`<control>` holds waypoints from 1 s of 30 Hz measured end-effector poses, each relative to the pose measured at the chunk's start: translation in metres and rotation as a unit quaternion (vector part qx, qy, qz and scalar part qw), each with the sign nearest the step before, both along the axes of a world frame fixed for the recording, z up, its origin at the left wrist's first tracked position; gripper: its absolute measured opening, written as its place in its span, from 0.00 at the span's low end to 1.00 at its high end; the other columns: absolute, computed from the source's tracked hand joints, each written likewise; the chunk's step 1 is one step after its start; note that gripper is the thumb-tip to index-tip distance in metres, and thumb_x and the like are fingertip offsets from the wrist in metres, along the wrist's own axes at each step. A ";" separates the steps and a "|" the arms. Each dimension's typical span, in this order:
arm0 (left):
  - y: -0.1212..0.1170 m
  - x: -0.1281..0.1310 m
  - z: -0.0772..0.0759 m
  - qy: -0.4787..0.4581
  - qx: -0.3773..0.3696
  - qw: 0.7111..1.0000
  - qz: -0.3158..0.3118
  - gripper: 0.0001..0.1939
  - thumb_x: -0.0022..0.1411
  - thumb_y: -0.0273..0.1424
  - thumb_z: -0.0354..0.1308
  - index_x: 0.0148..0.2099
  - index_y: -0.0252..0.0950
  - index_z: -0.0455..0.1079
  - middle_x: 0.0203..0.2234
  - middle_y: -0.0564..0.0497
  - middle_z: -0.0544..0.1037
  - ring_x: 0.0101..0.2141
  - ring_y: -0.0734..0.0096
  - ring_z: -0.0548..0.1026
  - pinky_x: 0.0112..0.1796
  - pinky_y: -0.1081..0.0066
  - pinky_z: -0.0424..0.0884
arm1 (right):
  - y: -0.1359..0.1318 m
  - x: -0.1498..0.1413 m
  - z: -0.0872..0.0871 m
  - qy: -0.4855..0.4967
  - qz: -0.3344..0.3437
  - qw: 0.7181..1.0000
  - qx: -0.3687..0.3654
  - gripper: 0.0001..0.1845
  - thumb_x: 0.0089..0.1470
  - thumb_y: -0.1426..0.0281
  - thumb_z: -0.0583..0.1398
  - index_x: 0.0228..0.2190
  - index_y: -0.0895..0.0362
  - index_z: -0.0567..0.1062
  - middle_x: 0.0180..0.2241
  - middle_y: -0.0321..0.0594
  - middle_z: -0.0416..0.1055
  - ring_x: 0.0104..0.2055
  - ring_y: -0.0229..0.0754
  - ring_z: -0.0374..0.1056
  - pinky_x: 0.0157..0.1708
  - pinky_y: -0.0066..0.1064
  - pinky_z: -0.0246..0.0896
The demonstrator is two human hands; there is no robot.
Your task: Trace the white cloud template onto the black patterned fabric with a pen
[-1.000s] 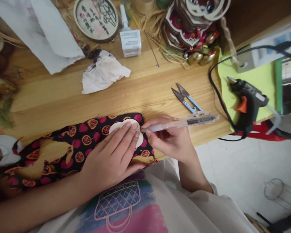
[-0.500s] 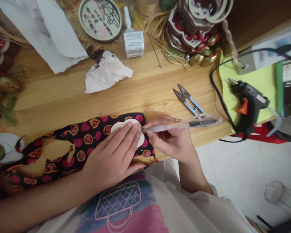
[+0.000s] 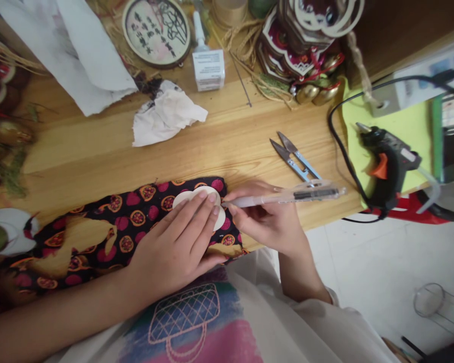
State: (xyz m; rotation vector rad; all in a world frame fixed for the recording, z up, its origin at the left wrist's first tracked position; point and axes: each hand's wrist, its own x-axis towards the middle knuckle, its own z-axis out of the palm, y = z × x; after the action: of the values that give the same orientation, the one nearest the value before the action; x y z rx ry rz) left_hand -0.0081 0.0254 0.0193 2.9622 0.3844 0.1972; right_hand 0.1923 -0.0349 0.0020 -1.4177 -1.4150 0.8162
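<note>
A white scalloped cutout (image 3: 219, 220) lies on dark fabric (image 3: 137, 217) printed with orange and magenta round motifs. My left hand (image 3: 177, 242) rests flat over the cutout, its fingers stretched out and pressing it against the cloth. Pinched in my right hand (image 3: 265, 217) is a clear-barrelled pen (image 3: 287, 195), whose tip meets the cutout's right edge. The fabric has holes cut through it at the left, with wood showing through. Much of the cutout is hidden under my left fingers.
Blue-handled thread snips (image 3: 295, 157) lie beyond my right hand. A black glue gun (image 3: 388, 161) rests on yellow paper at the right, its cable curving nearby. Farther back are crumpled tissue (image 3: 168, 113), a small glue bottle (image 3: 208, 65), a round framed piece (image 3: 156, 33) and stacked ornaments (image 3: 287, 45).
</note>
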 end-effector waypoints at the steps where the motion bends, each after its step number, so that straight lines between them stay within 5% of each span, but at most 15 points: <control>1: 0.000 0.000 0.000 -0.001 0.001 1.000 -0.001 0.34 0.68 0.48 0.51 0.61 0.21 0.64 0.57 0.32 0.71 0.58 0.48 0.69 0.56 0.57 0.69 | 0.000 0.000 0.000 0.001 0.001 1.000 0.000 0.03 0.54 0.74 0.62 0.34 0.58 0.76 0.30 0.36 0.76 0.28 0.34 0.69 0.28 0.26 0.65; 16: -0.001 0.000 0.000 -0.016 -0.012 1.000 0.006 0.35 0.68 0.47 0.51 0.64 0.21 0.60 0.56 0.31 0.71 0.58 0.48 0.70 0.56 0.56 0.69 | 0.001 0.000 0.001 -0.004 -0.023 1.000 -0.020 0.03 0.56 0.74 0.62 0.34 0.57 0.77 0.29 0.35 0.75 0.24 0.31 0.64 0.23 0.24 0.60; 30: 0.000 0.001 0.001 -0.015 0.020 1.000 -0.006 0.33 0.68 0.47 0.52 0.57 0.19 0.66 0.55 0.31 0.72 0.56 0.47 0.71 0.53 0.56 0.71 | 0.002 -0.001 0.002 0.000 -0.027 0.999 -0.025 0.04 0.56 0.73 0.61 0.34 0.59 0.77 0.28 0.37 0.74 0.24 0.32 0.65 0.22 0.25 0.60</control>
State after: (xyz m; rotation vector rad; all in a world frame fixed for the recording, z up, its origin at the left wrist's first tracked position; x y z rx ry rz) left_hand -0.0066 0.0254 0.0200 2.9971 0.3618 0.2504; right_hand 0.1913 -0.0330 0.0041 -1.4880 -1.3591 0.8228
